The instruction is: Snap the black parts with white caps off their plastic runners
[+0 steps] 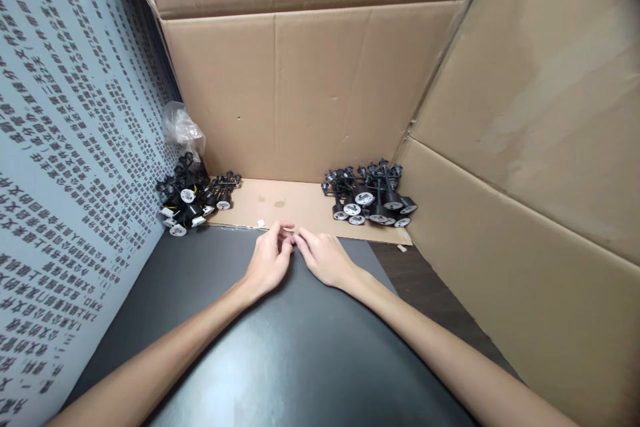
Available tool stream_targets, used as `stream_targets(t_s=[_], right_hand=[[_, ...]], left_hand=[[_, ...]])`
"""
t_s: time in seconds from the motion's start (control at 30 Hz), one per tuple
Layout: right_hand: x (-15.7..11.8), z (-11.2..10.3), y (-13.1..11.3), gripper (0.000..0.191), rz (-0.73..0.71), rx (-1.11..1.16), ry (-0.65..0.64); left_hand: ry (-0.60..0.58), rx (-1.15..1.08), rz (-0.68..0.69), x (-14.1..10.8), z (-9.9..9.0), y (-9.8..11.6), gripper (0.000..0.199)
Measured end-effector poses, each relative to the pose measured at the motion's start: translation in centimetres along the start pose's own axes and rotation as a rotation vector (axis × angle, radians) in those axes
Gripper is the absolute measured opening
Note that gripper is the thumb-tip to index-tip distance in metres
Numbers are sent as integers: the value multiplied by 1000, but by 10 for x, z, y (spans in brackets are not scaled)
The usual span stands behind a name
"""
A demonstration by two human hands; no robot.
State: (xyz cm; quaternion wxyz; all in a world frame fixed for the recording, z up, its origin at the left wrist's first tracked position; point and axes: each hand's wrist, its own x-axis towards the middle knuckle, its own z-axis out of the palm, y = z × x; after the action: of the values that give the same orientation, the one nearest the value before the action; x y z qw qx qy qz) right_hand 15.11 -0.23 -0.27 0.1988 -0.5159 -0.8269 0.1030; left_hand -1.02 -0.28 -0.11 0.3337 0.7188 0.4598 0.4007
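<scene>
My left hand (270,259) and my right hand (324,257) meet near the far edge of the dark grey mat (280,353). Their thumbs and fingertips come together, with the fingers curled. Anything held between them is hidden or too small to make out. Beyond my right hand lies a pile of black miniature lamp posts (377,193), their round bases with pale undersides facing me. A second pile of black miniature lamp posts (187,197) sits farther off to the left, some with yellow wires showing. Neither hand touches these piles.
Cardboard panels form the back wall (320,93) and right wall (525,167). On the left stands a light blue panel with printed characters (75,147). A clear plastic bag (184,127) rests above the left pile. A flat cardboard strip (280,193) borders the mat.
</scene>
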Motion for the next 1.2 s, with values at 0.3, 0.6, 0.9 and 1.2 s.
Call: stream_targets(t_s=[0.3,0.6,0.9,1.2], right_hand=[[1,1,2,30,5,-13,-3],[1,3,2,30,2,-12,5],[1,2,2,30,2,-2,9],[1,3,2,30,3,-10,2]], left_hand=[[3,3,21,1,1,-5,23],[6,21,33,1,1,-6,23],[6,23,53,1,1,-5,22],[4,30,65,1,1,-6,21]])
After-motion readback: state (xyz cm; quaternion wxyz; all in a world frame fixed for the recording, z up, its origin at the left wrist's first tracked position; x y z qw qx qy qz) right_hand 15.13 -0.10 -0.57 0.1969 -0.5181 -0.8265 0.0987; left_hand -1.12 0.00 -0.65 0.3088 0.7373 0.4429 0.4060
